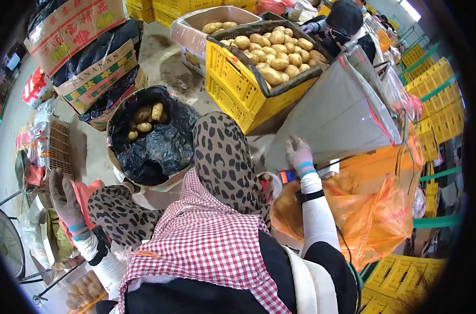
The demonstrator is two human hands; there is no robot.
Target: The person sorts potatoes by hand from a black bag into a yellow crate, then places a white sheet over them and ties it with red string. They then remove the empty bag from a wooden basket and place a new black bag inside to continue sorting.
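My left hand (65, 201), in a greyish glove with a blue band at the wrist, is raised at the left beside a pink-red plastic bag (86, 194). Its fingers are stretched out and hold nothing. On the other side, my gloved right hand (299, 153) is open in front of a large grey sheet-like sack (337, 115), which it overlaps in this view. Between my knees and the stacked boxes stands a round container lined with a black plastic bag (170, 144), with several potatoes (144, 118) inside.
A yellow crate (232, 89) heaped with potatoes (279, 49) stands ahead. Stacked cardboard boxes (91, 63) rise at the left, and a fan (7, 243) is at the far left. Orange mesh sacking (363, 209) lies right. Another person (345, 21) works beyond the crate.
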